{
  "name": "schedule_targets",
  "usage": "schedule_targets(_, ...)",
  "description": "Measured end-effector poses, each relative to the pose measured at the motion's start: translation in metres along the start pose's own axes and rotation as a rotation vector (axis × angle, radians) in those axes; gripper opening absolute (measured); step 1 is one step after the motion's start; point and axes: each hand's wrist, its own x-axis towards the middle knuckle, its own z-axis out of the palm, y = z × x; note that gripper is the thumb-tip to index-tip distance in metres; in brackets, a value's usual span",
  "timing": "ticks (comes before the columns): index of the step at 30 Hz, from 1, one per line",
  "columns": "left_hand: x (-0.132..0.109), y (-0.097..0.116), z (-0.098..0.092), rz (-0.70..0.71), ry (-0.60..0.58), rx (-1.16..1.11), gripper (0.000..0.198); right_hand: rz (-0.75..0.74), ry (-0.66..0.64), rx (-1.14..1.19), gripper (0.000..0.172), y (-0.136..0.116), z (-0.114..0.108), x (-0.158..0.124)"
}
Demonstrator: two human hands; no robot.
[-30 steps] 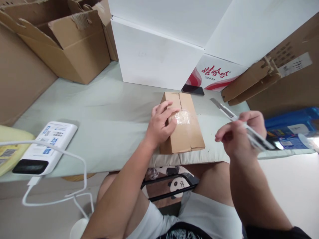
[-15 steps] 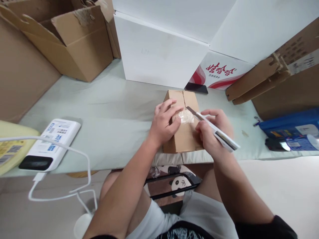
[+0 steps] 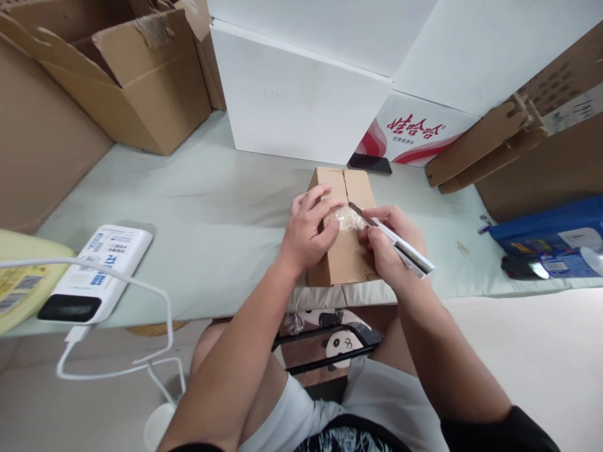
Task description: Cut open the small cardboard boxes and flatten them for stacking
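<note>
A small brown cardboard box sits at the front edge of the cloth-covered table. Clear tape crosses the seam on its top. My left hand lies over the box's left edge, fingers apart and pressed on the top beside the tape. Closed around a utility knife with a white handle, my right hand is over the box's right side. The knife's dark blade points away to the left, its tip at the seam by the tape's far edge.
Behind the box stand a large white box and a dark phone. An open carton is at the back left. A white power bank with a cable lies left; a blue pouch lies right.
My right hand has shifted left and slightly away from me with the knife, bringing the blade tip to the seam. My left hand stays on the box.
</note>
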Motion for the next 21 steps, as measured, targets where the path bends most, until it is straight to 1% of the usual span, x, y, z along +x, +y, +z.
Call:
schedule_targets(4, 0.0002, -0.0006, 0.0005, 0.000, 0.005, 0.006, 0.036, -0.024, 0.019, -0.033, 0.020, 0.0009, 0.0008, 0.0009)
schedule_targets(9, -0.0002, -0.0007, 0.0010, 0.007, 0.008, 0.010, 0.037, -0.025, -0.004, -0.031, 0.020, 0.0025, 0.0014, 0.0014)
schedule_targets(17, -0.0004, -0.0015, 0.0016, 0.008, 0.009, 0.003, 0.037, -0.051, 0.032, -0.067, 0.018, 0.0006, 0.0005, -0.0001)
schedule_targets(21, -0.0003, -0.0032, 0.0030, 0.004, 0.009, -0.008, 0.037, -0.039, 0.003, -0.064, 0.019, -0.0009, 0.0023, 0.0017)
